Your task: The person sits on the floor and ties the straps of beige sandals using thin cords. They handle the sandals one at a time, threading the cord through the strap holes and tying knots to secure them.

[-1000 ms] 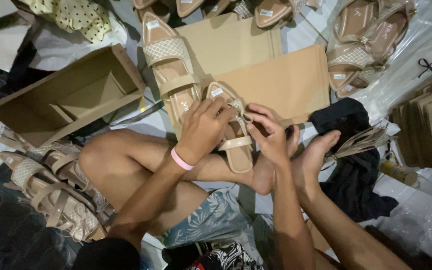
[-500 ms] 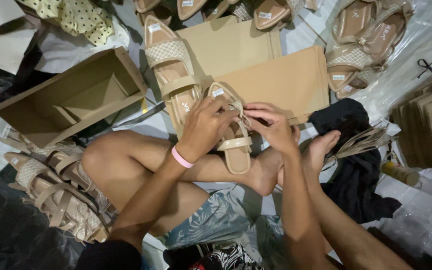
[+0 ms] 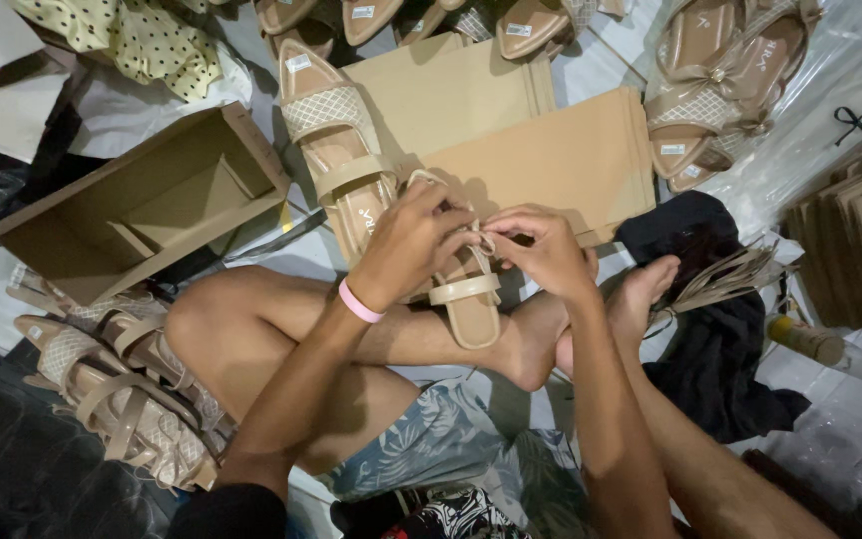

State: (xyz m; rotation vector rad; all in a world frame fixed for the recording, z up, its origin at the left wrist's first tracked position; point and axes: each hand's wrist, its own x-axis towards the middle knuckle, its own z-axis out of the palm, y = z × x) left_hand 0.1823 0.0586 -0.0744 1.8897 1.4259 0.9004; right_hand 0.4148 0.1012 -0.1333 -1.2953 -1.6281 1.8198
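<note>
Cluttered floor of beige sandals and folded tan sheets (image 3: 541, 160), open cardboard box (image 3: 142, 205) at left; left hand (image 3: 411, 240) and right hand (image 3: 546, 250), now drawn closer together, both pinching the strap of a sandal (image 3: 466, 299) resting over the crossed legs.

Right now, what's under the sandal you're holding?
The sandal lies over the person's bare shin, heel end near the ankle. The left hand and right hand cover its front, so what's beneath there is hidden.
</note>
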